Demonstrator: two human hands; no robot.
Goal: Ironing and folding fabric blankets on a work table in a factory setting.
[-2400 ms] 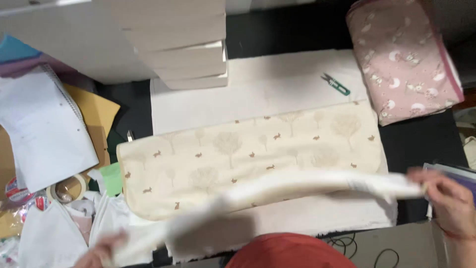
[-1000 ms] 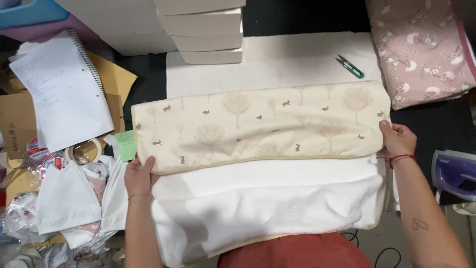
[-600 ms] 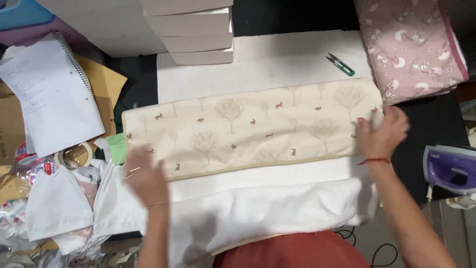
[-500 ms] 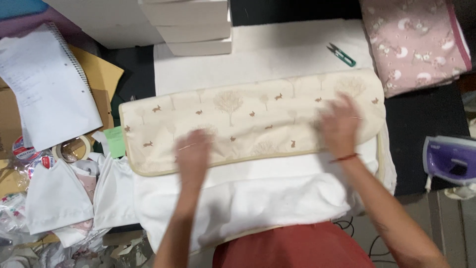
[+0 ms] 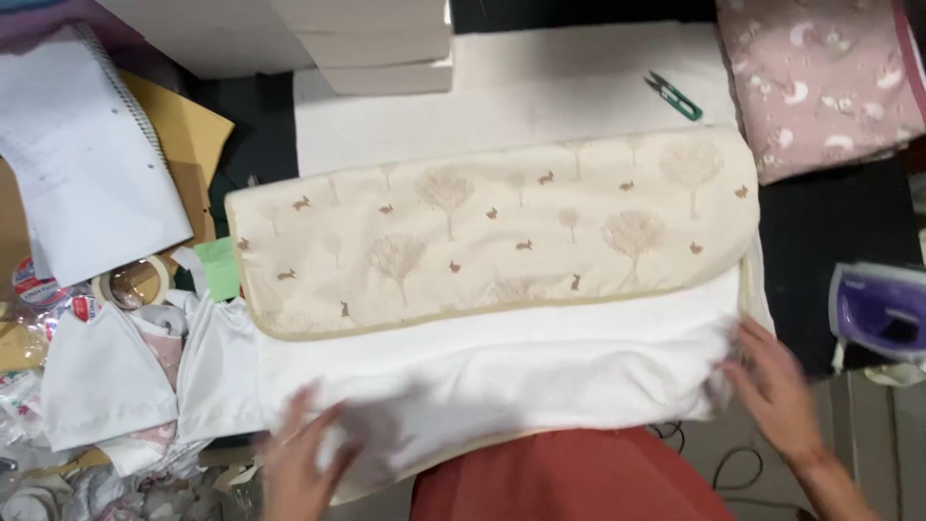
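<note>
Two hands work the near edge of the white fabric point(image 5: 502, 371), which lies flat across the table under a cream tree-print panel point(image 5: 492, 232). I keep my left hand point(image 5: 299, 463) open and flat on the lower left corner, fingers spread; the right hand point(image 5: 776, 391) looks open at the right edge, though blur hides whether it pinches. To do this well, I judge I should press evenly, stroke outward from the middle, and keep the edges parallel with the printed panel, clear of the purple iron point(image 5: 883, 314).
</note>
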